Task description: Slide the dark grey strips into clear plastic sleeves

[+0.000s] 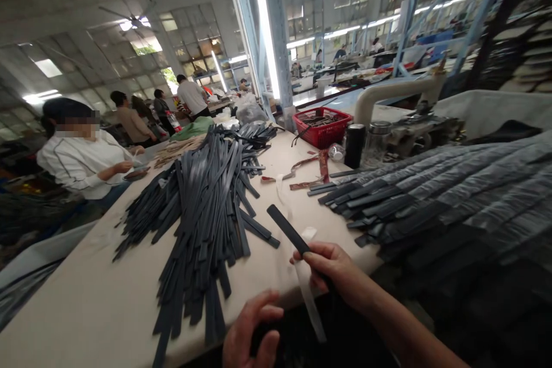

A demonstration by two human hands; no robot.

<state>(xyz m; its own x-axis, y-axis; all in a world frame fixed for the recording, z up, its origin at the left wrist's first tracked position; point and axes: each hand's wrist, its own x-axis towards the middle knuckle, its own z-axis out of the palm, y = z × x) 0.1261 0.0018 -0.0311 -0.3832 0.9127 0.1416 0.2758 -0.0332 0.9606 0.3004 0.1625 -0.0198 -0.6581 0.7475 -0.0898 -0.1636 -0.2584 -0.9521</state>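
Observation:
My right hand grips a single dark strap near the table's front edge, its free end pointing up and away. A thin white strip hangs down from the same hand. My left hand sits low at the front edge, fingers curled, and touches what looks like the strap's lower part; its hold is unclear. A large pile of dark straps lies on the table to the left. A second row of overlapping straps covers the right side.
A red basket, a black bottle and a glass jar stand at the back. Reddish scraps lie mid-table. A person in a white top sits at the far left; others work behind.

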